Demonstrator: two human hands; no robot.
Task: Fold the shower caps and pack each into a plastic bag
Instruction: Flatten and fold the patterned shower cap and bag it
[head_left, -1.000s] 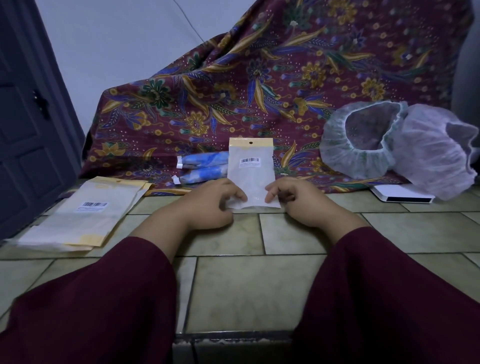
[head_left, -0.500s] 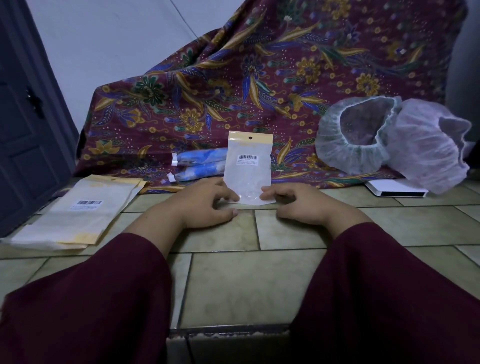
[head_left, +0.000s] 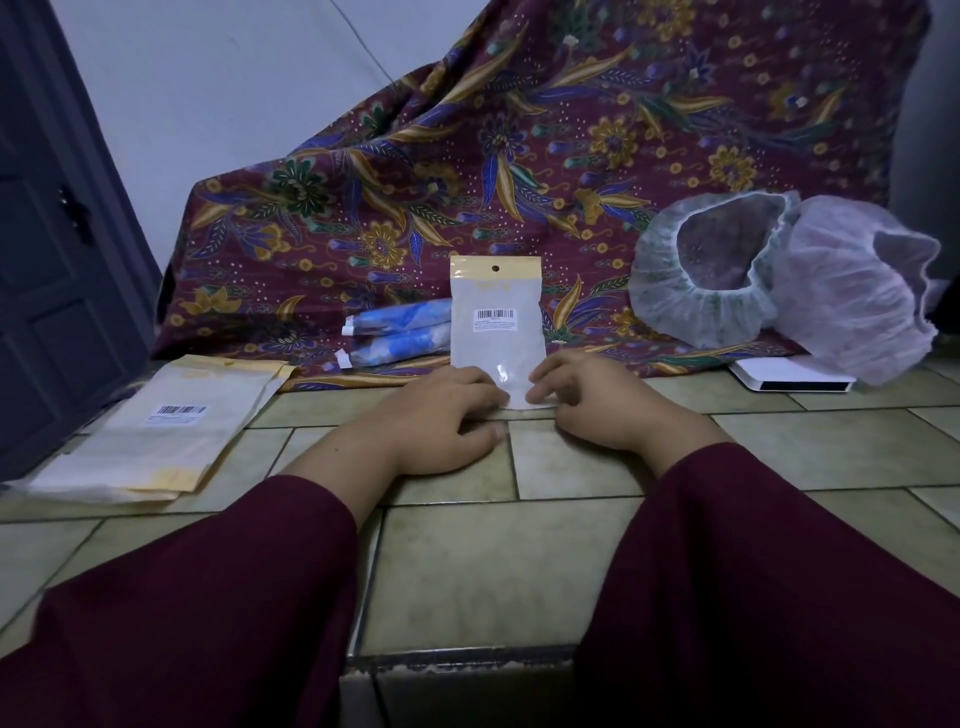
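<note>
A clear plastic bag (head_left: 493, 322) with a yellow top strip and a barcode label lies flat on the tiled floor in front of me. My left hand (head_left: 441, 415) and my right hand (head_left: 592, 400) rest on the floor and pinch the bag's near edge from either side. Two white shower caps lie unfolded at the right: one shower cap (head_left: 706, 270) with its opening facing me, the other shower cap (head_left: 857, 291) beside it. Two folded blue-patterned caps in bags (head_left: 400, 332) lie just left of the bag I hold.
A stack of empty plastic bags (head_left: 166, 431) lies on the floor at the left. A patterned maroon cloth (head_left: 519, 156) drapes behind everything. A flat white box (head_left: 789, 376) sits under the right cap. A dark door (head_left: 47, 260) stands at the far left.
My hands and the bag's near edge have sunk from slightly lifted to flat on the floor. The view has shifted a little.
</note>
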